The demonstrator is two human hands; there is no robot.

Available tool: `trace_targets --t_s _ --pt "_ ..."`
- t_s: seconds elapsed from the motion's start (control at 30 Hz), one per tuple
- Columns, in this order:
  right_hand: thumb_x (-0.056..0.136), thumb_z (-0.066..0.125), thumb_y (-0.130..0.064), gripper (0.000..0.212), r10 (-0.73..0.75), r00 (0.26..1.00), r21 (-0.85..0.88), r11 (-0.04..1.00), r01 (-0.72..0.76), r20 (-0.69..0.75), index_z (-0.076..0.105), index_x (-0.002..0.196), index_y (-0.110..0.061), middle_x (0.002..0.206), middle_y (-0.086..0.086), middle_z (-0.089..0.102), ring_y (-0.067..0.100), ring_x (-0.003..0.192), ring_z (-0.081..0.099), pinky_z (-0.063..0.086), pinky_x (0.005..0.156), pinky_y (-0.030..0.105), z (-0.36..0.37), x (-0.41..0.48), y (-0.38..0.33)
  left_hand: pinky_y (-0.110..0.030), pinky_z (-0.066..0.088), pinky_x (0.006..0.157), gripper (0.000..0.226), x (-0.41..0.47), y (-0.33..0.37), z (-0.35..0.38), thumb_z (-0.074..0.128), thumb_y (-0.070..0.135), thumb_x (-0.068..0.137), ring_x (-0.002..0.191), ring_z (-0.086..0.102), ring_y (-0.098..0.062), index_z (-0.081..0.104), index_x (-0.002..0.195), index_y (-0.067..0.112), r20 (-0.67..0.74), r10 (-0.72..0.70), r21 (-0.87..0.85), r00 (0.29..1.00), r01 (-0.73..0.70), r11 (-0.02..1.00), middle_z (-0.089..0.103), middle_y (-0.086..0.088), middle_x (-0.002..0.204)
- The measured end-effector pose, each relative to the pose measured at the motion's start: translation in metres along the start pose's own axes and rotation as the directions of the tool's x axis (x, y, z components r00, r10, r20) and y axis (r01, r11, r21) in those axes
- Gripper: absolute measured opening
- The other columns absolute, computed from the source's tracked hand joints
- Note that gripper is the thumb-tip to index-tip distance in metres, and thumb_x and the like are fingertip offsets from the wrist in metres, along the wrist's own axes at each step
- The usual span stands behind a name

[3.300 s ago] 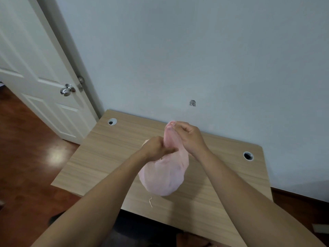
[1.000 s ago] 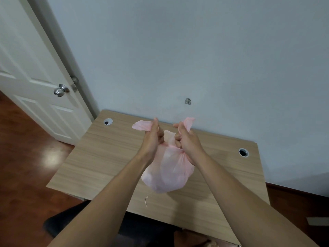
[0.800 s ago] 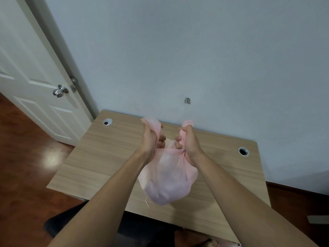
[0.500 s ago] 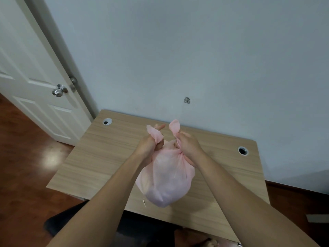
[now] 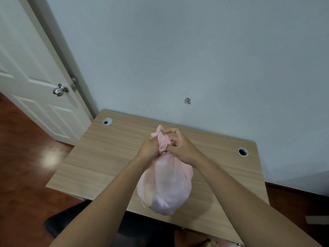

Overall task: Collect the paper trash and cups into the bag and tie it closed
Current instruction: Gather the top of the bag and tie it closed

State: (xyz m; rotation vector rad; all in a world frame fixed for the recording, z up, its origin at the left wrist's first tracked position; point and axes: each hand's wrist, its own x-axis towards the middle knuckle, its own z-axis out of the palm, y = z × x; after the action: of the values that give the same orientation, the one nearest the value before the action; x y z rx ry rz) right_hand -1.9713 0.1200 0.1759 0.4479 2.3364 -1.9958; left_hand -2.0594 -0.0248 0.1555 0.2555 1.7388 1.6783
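A full pink plastic bag [image 5: 165,186] hangs above the wooden desk [image 5: 106,154], its bulging body between my forearms. Its two handle ends [image 5: 161,138] stick up together between my hands. My left hand [image 5: 150,148] grips the bag's neck from the left. My right hand [image 5: 179,145] pinches the handle ends from the right, fingers curled over them. Both hands touch each other at the neck. The contents show only as faint shapes through the plastic.
The desk stands against a pale wall, with a cable hole at the back left [image 5: 107,121] and one at the right [image 5: 242,151]. A white door [image 5: 35,82] with a metal knob is at the left. A dark chair seat [image 5: 74,221] sits under the near desk edge.
The two handle ends, held apart a second ago, have been brought together and crossed between my hands. The bag hangs a little lower and nearer to me.
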Motion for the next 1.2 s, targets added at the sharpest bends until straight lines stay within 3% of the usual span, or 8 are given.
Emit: trace_targets --t_s 0.17,0.23,0.37,0.57,0.73,0.9,1.07,1.2 --pt "0.096 0.082 -0.032 0.056 -0.031 0.981 -0.088 0.995 0.048 0.189 0.057 0.133 -0.066 0.133 -0.025 0.072 -0.003 0.121 0.069 0.057 0.100 0.020 0.004 -0.006 -0.007 -0.045 0.059 0.085 0.020 0.002 -0.001 0.000 0.065 0.019 0.100 0.085 0.073 -0.029 0.076 0.084 0.012 -0.068 -0.126 -0.096 0.990 0.119 0.988 0.072 -0.015 0.084" --pt "0.095 0.087 -0.042 0.042 -0.024 0.983 -0.117 0.992 0.045 0.182 0.067 0.127 -0.059 0.130 -0.023 0.075 -0.003 0.113 0.072 0.054 0.095 0.017 0.006 -0.006 -0.009 -0.045 0.061 0.082 0.016 0.002 -0.002 -0.004 0.068 0.012 0.093 0.086 0.076 -0.031 0.074 0.079 0.009 -0.044 -0.101 -0.013 0.994 0.100 0.995 0.075 -0.018 0.085" --pt "0.098 0.086 -0.037 0.021 -0.071 0.997 0.053 0.996 0.069 0.033 0.074 0.104 -0.020 0.106 0.009 0.085 0.013 0.083 0.077 0.058 0.090 0.034 0.009 -0.001 -0.001 -0.033 0.049 0.060 0.033 -0.003 0.002 -0.008 0.058 0.029 0.099 0.052 0.062 -0.015 0.065 0.071 0.012 -0.015 -0.040 0.028 0.999 0.040 0.999 0.060 -0.005 0.056" --pt "0.106 0.077 -0.033 0.024 -0.057 0.986 -0.030 0.998 0.053 -0.159 0.066 0.103 -0.011 0.104 0.015 0.082 0.044 0.102 0.078 0.059 0.098 0.064 0.012 0.004 -0.001 -0.024 0.046 0.053 0.056 -0.002 -0.003 -0.012 0.045 0.055 0.112 0.053 0.052 -0.015 0.077 0.087 0.017 0.003 -0.022 -0.142 1.000 0.022 0.990 0.057 -0.005 0.060" --pt "0.109 0.067 -0.038 0.021 -0.069 0.932 -0.208 0.978 -0.007 -0.355 0.065 0.096 -0.023 0.087 -0.002 0.077 0.007 0.076 0.072 0.054 0.070 0.032 0.010 0.011 -0.002 -0.024 0.039 0.059 0.067 -0.006 -0.005 -0.010 0.038 0.063 0.114 0.053 0.041 -0.011 0.070 0.076 0.018 0.052 0.030 -0.202 0.998 -0.019 0.979 0.055 0.000 0.059" --pt "0.111 0.063 -0.037 0.021 -0.039 0.903 -0.275 0.957 -0.089 -0.427 0.070 0.102 -0.019 0.091 -0.003 0.077 0.015 0.085 0.071 0.045 0.067 0.028 0.004 0.010 0.005 -0.025 0.040 0.062 0.034 -0.013 0.001 -0.013 0.039 0.032 0.118 0.067 0.041 -0.017 0.047 0.091 0.014 0.093 0.262 0.096 0.961 -0.271 0.958 0.049 -0.002 0.073" --pt "0.098 0.080 -0.031 0.015 0.088 0.907 -0.222 0.956 -0.194 -0.411 0.068 0.091 -0.027 0.084 -0.007 0.078 0.012 0.076 0.071 0.043 0.060 0.022 -0.002 0.008 0.005 -0.025 0.044 0.065 0.021 -0.016 0.008 -0.017 0.045 0.030 0.114 0.070 0.057 -0.006 0.057 0.097 0.028 0.230 0.416 0.467 0.880 -0.475 0.746 0.066 0.015 0.082" --pt "0.092 0.087 -0.023 0.028 0.158 0.949 -0.160 0.965 -0.207 -0.274 0.065 0.109 -0.020 0.101 0.004 0.082 0.016 0.087 0.075 0.051 0.075 0.034 -0.003 0.005 0.004 -0.049 0.050 0.079 0.022 -0.013 0.010 -0.014 0.046 0.007 0.113 0.085 0.063 -0.030 0.057 0.093 0.010 0.185 0.485 0.525 0.855 -0.503 0.686 0.066 -0.007 0.089"
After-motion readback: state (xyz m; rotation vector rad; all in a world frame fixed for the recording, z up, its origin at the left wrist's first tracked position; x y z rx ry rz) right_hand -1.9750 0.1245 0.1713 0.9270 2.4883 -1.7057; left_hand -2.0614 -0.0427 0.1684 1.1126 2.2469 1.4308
